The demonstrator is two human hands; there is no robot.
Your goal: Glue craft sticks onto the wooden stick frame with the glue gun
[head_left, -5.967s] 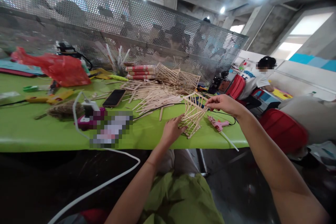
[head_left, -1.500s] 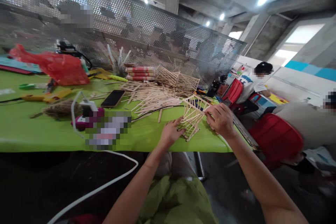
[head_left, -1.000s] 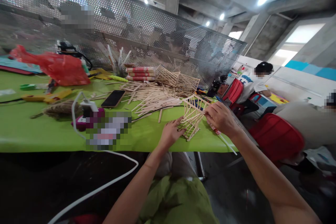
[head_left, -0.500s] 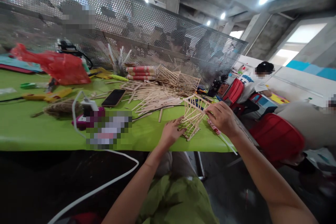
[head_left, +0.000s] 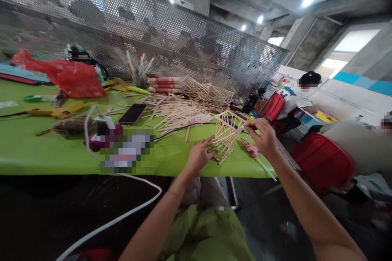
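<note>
A small open frame of thin wooden sticks (head_left: 225, 134) stands tilted on the green table (head_left: 36, 151) near its right front corner. My left hand (head_left: 200, 154) lies against the frame's lower left side, fingers curled on its base sticks. My right hand (head_left: 262, 138) is at the frame's upper right corner, thumb and fingers pinched on a stick there. A pink glue gun (head_left: 251, 149) lies on the table just under my right hand.
A loose heap of wooden sticks (head_left: 177, 112) and two finished stick frames (head_left: 206, 91) lie behind. A phone (head_left: 133, 113), a white cable (head_left: 122, 212), a red plastic bag (head_left: 69, 79) and a perforated metal screen (head_left: 153, 36) are around. A person sits at right by red chairs (head_left: 321, 161).
My right hand has shifted up along the frame's right edge to its top corner, uncovering the pink glue gun. My left hand has stayed on the frame's base.
</note>
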